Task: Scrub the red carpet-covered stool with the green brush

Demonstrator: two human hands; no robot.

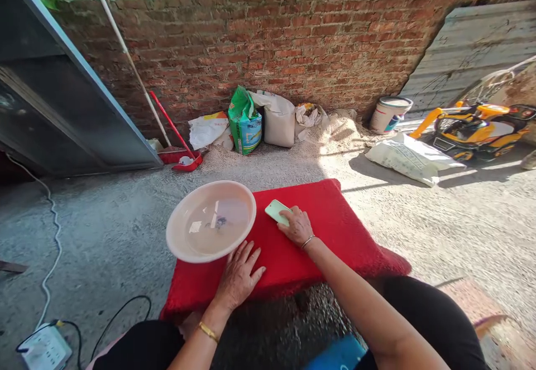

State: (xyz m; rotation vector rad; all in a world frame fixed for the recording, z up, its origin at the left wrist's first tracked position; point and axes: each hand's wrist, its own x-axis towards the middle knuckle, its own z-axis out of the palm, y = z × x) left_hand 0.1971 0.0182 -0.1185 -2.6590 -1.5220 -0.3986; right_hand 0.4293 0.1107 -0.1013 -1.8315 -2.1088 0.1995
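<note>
On a low table covered with a red cloth (310, 258) stands a wide pale pink basin (178, 233) of water, its left side reaching past the table edge. My left hand (240, 275) lies flat beside the basin's near rim, fingers spread and nothing in it; whether the fingertips touch the rim I cannot tell. A pale green smartphone (276, 210) is on the cloth to the right of the basin. My right hand (298, 226) grips its lower end between thumb and fingers. Part of the phone is hidden under the hand.
A power strip (47, 349) with cords lies on the floor at lower left. Along the brick wall (268, 46) stand a red dustpan (184, 159), several sacks (278, 121) and a bucket (390, 116). A yellow toy excavator (477, 130) is at far right.
</note>
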